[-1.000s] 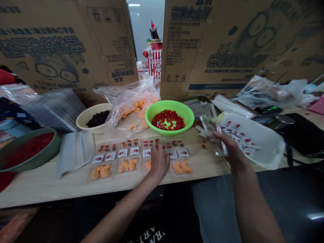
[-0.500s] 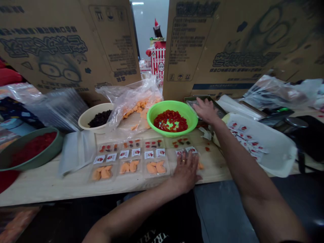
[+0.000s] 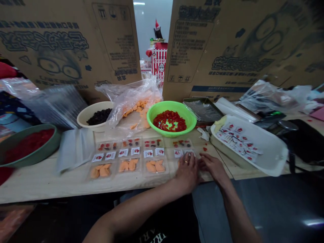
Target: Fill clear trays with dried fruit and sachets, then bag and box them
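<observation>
Four clear trays (image 3: 129, 157) in a row at the near edge of the table (image 3: 50, 184); three bowls (image 3: 151, 116) behind. Rightmost tray (image 3: 181, 145): red bits, two sachets, near end under left hand (image 3: 187, 170), flat, unclenched; right hand (image 3: 212, 165) likewise flat, touching its side.

Desk (image 3: 45, 184): pale wood grain. Far centre, I log a bright green bowl (image 3: 152, 116) with red pieces (image 3: 170, 120) inside. To its left is a cream bowl (image 3: 83, 116) of black pieces (image 3: 99, 116). Far left, a grey-green bowl (image 3: 49, 148) is filled red. Near row of clear trays (image 3: 129, 159): orange pieces (image 3: 128, 165) in the near cells, white packets (image 3: 123, 152) printed red in the middle cells, red and dark bits (image 3: 131, 142) in the far cells. The white tray (image 3: 270, 152) at right carries the same red-on-white packets. Brown cartons (image 3: 63, 40) stand behind, dark-printed with a bespectacled cartoon face. Between them is a red-and-white striped box (image 3: 158, 60). Yellow ring (image 3: 186, 162) on my left hand (image 3: 187, 172).
</observation>
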Demonstrator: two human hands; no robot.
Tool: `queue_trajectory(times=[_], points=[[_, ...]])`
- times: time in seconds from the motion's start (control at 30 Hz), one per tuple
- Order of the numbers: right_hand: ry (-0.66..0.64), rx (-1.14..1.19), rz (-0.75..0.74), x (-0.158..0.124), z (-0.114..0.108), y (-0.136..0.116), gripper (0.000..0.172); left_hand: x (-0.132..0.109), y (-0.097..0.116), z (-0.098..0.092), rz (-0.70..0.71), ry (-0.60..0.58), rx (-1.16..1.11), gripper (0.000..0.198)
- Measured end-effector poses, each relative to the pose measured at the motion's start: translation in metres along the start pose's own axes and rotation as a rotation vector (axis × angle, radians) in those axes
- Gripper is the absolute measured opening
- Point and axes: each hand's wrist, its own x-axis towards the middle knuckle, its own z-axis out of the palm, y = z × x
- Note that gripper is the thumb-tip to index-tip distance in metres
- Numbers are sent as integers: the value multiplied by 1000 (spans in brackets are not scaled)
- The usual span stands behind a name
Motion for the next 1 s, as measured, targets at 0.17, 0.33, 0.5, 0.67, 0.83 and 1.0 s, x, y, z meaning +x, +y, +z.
queue_trajectory(times=[0.17,0.33,0.5,0.67,0.83,1.0], points=[[81,-246,-35,-4,5,-21,57,-14,4,-18,244,16,-204,98],[19,-483,-302,4,38,-44,58,-68,-54,-72,85,314,-335,42],[10,-647,-330,19,39,-38,62,-177,-179,-131,-359,276,-34,42],[-3,-615,-510,8,76,-119,56,-233,-235,-138,-421,37,56,67],[-137,-490,-710,-18,145,-183,53,-223,-201,-109,-376,35,28,77],[-129,-533,-756,-20,141,-139,55,-211,-161,-82,-336,46,-14,87]])
